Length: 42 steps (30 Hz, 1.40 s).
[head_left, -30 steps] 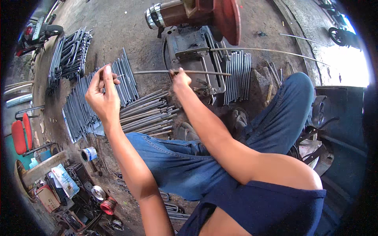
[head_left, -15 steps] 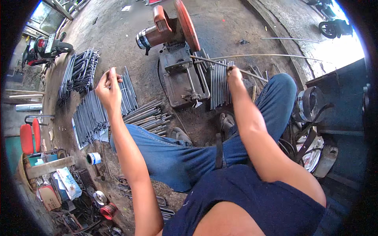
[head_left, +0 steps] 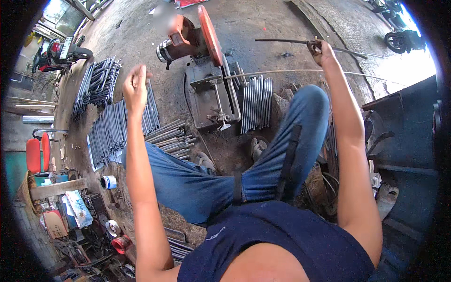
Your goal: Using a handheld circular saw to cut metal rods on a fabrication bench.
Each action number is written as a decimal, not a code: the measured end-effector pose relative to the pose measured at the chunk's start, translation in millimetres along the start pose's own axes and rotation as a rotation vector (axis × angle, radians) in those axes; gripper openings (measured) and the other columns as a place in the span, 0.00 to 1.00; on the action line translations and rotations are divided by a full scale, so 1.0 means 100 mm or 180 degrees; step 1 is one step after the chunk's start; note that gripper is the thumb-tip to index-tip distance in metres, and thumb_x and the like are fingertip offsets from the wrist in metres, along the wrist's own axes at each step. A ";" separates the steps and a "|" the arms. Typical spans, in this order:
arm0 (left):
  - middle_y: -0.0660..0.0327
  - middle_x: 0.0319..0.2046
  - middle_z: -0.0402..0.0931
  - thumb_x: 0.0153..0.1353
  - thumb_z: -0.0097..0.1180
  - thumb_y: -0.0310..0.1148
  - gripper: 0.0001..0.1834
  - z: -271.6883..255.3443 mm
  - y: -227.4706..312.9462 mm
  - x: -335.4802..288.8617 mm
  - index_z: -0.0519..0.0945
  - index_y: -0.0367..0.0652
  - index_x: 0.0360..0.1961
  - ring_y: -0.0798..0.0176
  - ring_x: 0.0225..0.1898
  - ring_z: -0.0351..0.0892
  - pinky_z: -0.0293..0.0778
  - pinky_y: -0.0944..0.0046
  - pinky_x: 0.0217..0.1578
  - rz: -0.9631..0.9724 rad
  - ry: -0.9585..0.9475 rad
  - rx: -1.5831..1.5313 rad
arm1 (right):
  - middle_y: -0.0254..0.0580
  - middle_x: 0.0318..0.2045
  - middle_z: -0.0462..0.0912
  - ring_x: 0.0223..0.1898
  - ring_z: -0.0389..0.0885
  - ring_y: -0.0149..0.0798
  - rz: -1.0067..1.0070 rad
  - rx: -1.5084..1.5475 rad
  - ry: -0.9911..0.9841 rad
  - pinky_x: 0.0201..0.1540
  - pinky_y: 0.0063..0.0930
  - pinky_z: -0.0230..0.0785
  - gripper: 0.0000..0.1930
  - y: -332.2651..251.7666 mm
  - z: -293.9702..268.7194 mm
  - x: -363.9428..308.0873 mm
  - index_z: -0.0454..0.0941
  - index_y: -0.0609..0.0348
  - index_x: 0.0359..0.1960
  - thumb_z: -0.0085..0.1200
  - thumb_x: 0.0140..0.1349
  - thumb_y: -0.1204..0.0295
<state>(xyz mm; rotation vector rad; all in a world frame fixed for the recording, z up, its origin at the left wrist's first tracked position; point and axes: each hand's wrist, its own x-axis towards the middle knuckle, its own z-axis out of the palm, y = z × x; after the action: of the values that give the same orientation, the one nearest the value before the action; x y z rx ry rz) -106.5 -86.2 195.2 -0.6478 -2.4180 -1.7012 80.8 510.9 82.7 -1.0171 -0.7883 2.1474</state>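
Out to the right, my right hand [head_left: 322, 52] is closed round a dark thin metal rod [head_left: 282, 41], which points left over the floor and right past the hand. My left hand [head_left: 136, 87] is raised at the left above bundled rods, its fingers curled together; what they hold, if anything, is hidden. Ahead stands a cut-off saw [head_left: 206, 42] with an orange-red guard on a dark metal base [head_left: 206, 110]. From its right side a long pale rod [head_left: 300, 71] stretches across to the right. Beside the base lies a row of cut grey rods [head_left: 256, 104].
At the left are stacked bent rods [head_left: 96, 87], a pile of thin rods [head_left: 107, 134] and loose thicker rods [head_left: 171, 141]. A paint can [head_left: 108, 182] stands near clutter at lower left. Motorcycles [head_left: 61, 56] are parked at the far left and far right. A dark blue panel [head_left: 408, 136] bounds the right.
My right hand has swung outward and up to the right, drawing the dark rod away from the saw. My left hand has shifted slightly. My right knee has moved left.
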 end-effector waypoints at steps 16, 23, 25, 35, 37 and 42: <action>0.59 0.49 0.73 0.59 0.55 0.55 0.30 0.92 0.33 1.45 0.72 0.49 0.57 0.61 0.49 0.75 0.73 0.53 0.47 -0.1493 -0.1466 0.0421 | 0.50 0.28 0.79 0.28 0.79 0.47 0.1009 0.1829 0.1422 0.32 0.40 0.81 0.09 3.12 -1.79 -0.35 0.74 0.69 0.31 0.47 0.64 0.72; 0.49 0.43 0.74 0.54 0.57 0.31 0.25 1.22 0.24 1.62 0.69 0.28 0.50 0.51 0.37 0.83 0.83 0.58 0.36 -0.1500 -0.1236 0.0286 | 0.58 0.34 0.79 0.34 0.81 0.56 -0.1230 -0.3713 0.0848 0.41 0.44 0.76 0.15 3.08 -1.64 -0.87 0.74 0.64 0.41 0.52 0.57 0.65; 0.48 0.44 0.74 0.54 0.58 0.31 0.25 1.22 0.23 1.65 0.69 0.28 0.51 0.49 0.38 0.83 0.83 0.59 0.36 -0.1633 -0.1275 0.0225 | 0.57 0.41 0.78 0.39 0.80 0.59 -0.1810 -0.4921 0.0859 0.45 0.44 0.73 0.18 3.04 -1.63 -0.99 0.74 0.60 0.46 0.53 0.54 0.66; 0.55 0.40 0.78 0.54 0.60 0.33 0.19 1.22 0.25 1.88 0.74 0.37 0.47 0.57 0.33 0.83 0.82 0.60 0.33 -0.2173 -0.1522 0.0628 | 0.60 0.45 0.74 0.44 0.79 0.60 -0.0395 -0.5494 0.0022 0.44 0.49 0.74 0.15 3.68 -1.68 -1.30 0.68 0.63 0.43 0.51 0.55 0.71; 0.55 0.41 0.78 0.54 0.60 0.34 0.22 1.22 0.26 1.86 0.73 0.38 0.49 0.58 0.33 0.83 0.83 0.60 0.33 -0.2182 -0.1643 0.0336 | 0.61 0.46 0.73 0.44 0.78 0.61 -0.0308 -0.5259 0.0017 0.45 0.49 0.74 0.16 3.71 -1.73 -1.38 0.67 0.64 0.44 0.51 0.56 0.70; 0.59 0.41 0.77 0.55 0.62 0.38 0.25 1.26 0.32 1.82 0.71 0.42 0.52 0.56 0.39 0.81 0.83 0.57 0.38 -0.2263 -0.1705 0.0217 | 0.63 0.43 0.72 0.43 0.75 0.65 -0.1155 -0.4731 -0.0752 0.44 0.52 0.70 0.10 3.61 -1.88 -1.51 0.68 0.65 0.42 0.44 0.61 0.75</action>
<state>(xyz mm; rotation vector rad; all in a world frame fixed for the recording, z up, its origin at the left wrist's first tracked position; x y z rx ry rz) -239.0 88.6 237.3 -0.2527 -3.3720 -1.8129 208.9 219.4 -212.6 -1.0566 -2.5836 1.1198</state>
